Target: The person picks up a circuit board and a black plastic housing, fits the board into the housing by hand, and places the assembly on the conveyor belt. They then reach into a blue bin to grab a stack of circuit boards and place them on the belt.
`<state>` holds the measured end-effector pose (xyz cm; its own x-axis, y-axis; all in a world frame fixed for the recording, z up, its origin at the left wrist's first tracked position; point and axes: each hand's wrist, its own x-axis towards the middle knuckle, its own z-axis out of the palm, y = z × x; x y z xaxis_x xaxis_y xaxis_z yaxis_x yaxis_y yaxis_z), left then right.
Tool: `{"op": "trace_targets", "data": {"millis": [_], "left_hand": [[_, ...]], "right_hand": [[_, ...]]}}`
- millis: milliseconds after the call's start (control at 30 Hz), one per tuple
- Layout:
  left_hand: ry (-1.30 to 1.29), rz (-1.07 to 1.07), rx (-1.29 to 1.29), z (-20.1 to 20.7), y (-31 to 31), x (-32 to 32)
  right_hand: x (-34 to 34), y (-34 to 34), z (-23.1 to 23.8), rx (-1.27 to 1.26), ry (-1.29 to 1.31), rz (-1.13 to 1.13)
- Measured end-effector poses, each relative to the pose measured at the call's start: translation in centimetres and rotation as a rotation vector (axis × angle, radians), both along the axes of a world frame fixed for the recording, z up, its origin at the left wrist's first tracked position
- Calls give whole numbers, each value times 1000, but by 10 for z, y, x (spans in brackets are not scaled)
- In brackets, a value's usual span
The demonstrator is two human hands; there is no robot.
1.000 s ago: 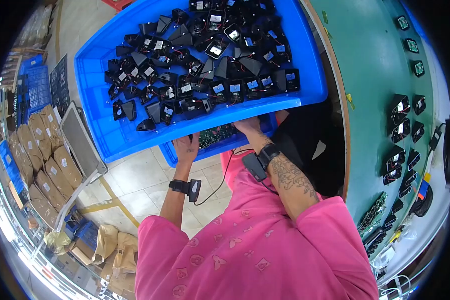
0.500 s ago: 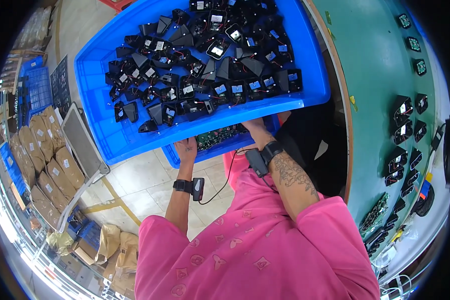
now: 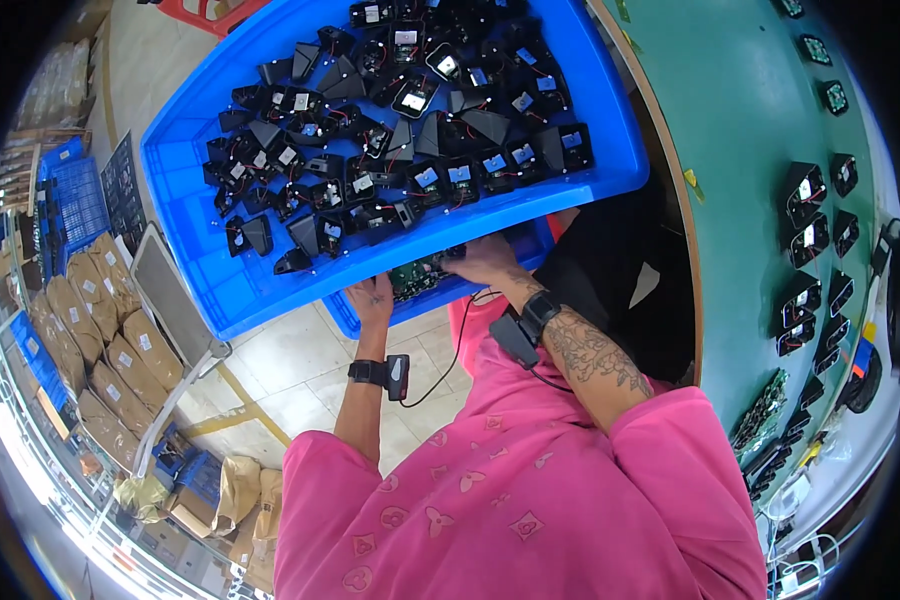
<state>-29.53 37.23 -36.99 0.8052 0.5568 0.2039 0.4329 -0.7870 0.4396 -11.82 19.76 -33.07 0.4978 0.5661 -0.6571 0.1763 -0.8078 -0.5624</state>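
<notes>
A large blue bin (image 3: 390, 247) full of black plastic housings (image 3: 485, 125) with red wires stands in front of me. Under its near side sits a second blue bin (image 3: 425, 305) holding green circuit boards (image 3: 417, 279). My left hand (image 3: 372, 298) is at the left end of these boards, its fingers hidden beneath the upper bin's rim. Over the boards, my right hand (image 3: 485, 262) reaches in from the right with curled fingers. Something dark shows at its fingertips, too covered to name.
To the right runs a green-topped table (image 3: 740, 200) with rows of black housings (image 3: 808, 240) and a heap of circuit boards (image 3: 760, 410). Brown paper packages (image 3: 120, 350) are stacked at left beside a metal-framed cart (image 3: 165, 300). A red stool (image 3: 210, 15) stands at the far left.
My right hand has moved left and nearer, over the circuit boards, and its fingers now show. The left hand has stayed nearly in place. The view has shifted slightly.
</notes>
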Motion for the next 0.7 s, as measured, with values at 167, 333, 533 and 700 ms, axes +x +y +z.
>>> {"op": "trace_targets", "data": {"millis": [167, 333, 533, 700], "left_hand": [[12, -42, 131, 4, 0, 10], [-159, 191, -615, -13, 2, 14], [-300, 248, -536, -29, 12, -5], [-139, 324, -673, -25, 6, 3]], "right_hand": [[-3, 2, -25, 6, -19, 82], [19, 4, -43, 134, 351, -98], [5, 15, 26, 450, 387, -460], [-7, -6, -13, 427, 245, -303]]}}
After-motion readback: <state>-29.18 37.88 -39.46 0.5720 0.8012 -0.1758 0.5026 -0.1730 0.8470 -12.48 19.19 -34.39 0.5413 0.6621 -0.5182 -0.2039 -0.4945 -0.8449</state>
